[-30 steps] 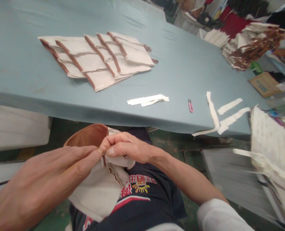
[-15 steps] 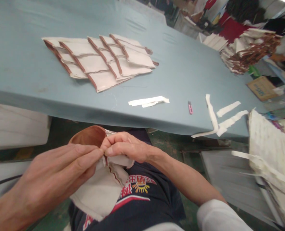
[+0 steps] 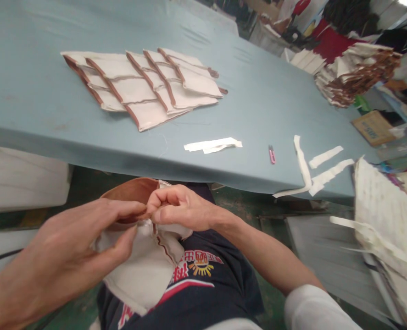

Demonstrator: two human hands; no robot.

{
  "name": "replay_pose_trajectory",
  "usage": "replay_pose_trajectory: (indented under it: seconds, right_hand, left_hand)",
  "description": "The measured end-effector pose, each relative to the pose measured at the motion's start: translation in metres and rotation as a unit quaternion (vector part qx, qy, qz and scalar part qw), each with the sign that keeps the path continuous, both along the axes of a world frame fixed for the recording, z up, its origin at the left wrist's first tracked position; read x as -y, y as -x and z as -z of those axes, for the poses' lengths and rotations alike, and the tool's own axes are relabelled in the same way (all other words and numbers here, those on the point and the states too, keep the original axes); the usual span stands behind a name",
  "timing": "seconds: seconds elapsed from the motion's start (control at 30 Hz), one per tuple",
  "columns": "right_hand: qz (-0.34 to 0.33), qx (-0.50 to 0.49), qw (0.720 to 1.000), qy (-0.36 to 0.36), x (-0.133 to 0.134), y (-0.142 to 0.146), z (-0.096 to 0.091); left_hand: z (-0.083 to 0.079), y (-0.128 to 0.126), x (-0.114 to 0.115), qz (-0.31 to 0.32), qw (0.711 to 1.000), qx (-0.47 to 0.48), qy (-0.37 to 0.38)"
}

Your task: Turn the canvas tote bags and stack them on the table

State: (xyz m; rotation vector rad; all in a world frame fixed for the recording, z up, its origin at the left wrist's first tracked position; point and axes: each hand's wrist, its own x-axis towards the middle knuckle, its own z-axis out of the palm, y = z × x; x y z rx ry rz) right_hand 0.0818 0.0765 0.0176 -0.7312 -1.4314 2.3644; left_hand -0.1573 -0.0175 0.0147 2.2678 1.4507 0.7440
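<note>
A cream fabric pouch [image 3: 139, 270] with a brown lining and a brown-edged seam lies over my lap, against a dark apron [image 3: 231, 279] with red lettering. My right hand [image 3: 182, 208] pinches the pouch's top edge at the seam, thumb against curled fingers. Close by on the left, my left hand [image 3: 82, 238] has its thumb and index finger apart over the pouch, the index fingertip meeting the right hand's fingers. Nothing shows between the left thumb and index finger; its other fingers are hidden.
On the blue-green table [image 3: 258, 91] lie overlapping cream pouches [image 3: 137, 87] with brown edges, white fabric strips [image 3: 213, 145] and pink thread snips [image 3: 271, 155]. More strips [image 3: 303, 165] lie at right. A fabric stack [image 3: 358, 73] and a cardboard box [image 3: 373, 127] are farther right.
The left thumb has parted from its index finger and dropped lower, so the left hand's pinch at the pouch edge has opened. My right hand keeps its pinch, nearly in place.
</note>
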Motion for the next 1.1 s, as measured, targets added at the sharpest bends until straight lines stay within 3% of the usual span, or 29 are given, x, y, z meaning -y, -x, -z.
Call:
replay_pose_trajectory:
  seconds: [0.1,0.33,0.47,0.53,0.63,0.77,1.0,1.1]
  right_hand:
    - [0.000,0.006,0.999,-0.031,0.001,-0.001,0.002]
    - [0.006,0.030,0.990,-0.140,0.006,-0.003,0.000]
    - [0.017,0.058,0.976,-0.210,0.008,-0.005,-0.005]
    - [0.018,0.060,0.973,-0.223,0.009,-0.006,-0.005]
    - [0.018,0.057,0.976,-0.210,0.008,-0.006,-0.004]
    - [0.012,0.051,0.982,-0.180,0.008,-0.006,-0.005]
    - [0.022,0.027,0.985,-0.167,0.009,-0.002,0.001]
    - [0.012,-0.002,0.990,-0.138,0.009,-0.001,0.005]
  left_hand:
    - [-0.007,0.004,-0.007,0.043,0.998,0.026,-0.025]
    - [-0.012,0.008,-0.015,0.105,0.993,0.023,0.042]
    - [-0.013,0.002,-0.018,0.115,0.991,0.014,0.061]
    - [-0.011,-0.001,-0.019,0.113,0.993,0.005,0.032]
    - [-0.010,-0.003,-0.021,0.127,0.992,0.007,-0.002]
    - [-0.013,-0.006,-0.020,0.100,0.994,0.011,0.040]
    - [-0.014,-0.007,-0.019,0.086,0.995,0.025,0.048]
    - [-0.011,-0.003,-0.020,0.117,0.990,0.043,0.058]
